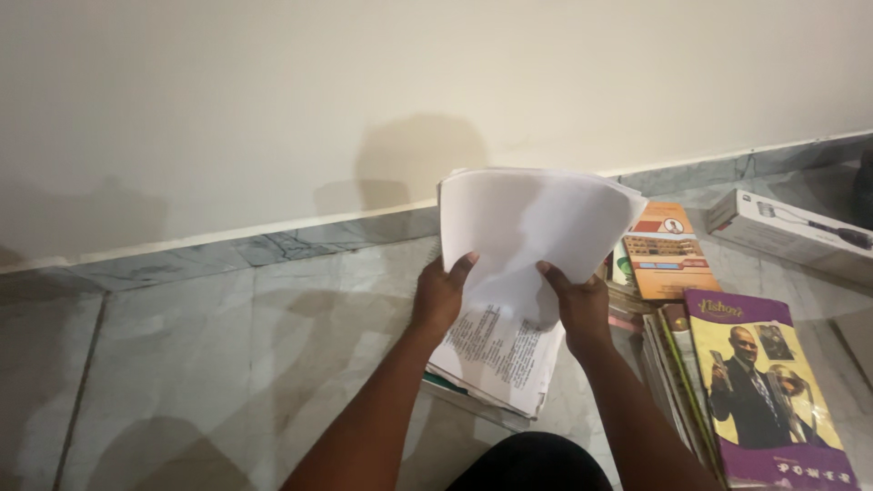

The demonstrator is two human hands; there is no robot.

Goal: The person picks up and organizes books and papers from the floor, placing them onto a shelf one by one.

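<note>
Both hands, the left hand and right hand, grip a stack of white papers. Books, a purple magazine and a white box lie just beside it.

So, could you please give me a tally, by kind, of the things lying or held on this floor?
Sheaf of white paper sheets, held by the left hand and the right hand: 1
Paper pile under it: 1
Stacks of books or magazines, one purple-topped, one orange-topped: 2
White carton: 1
Total: 5
</note>
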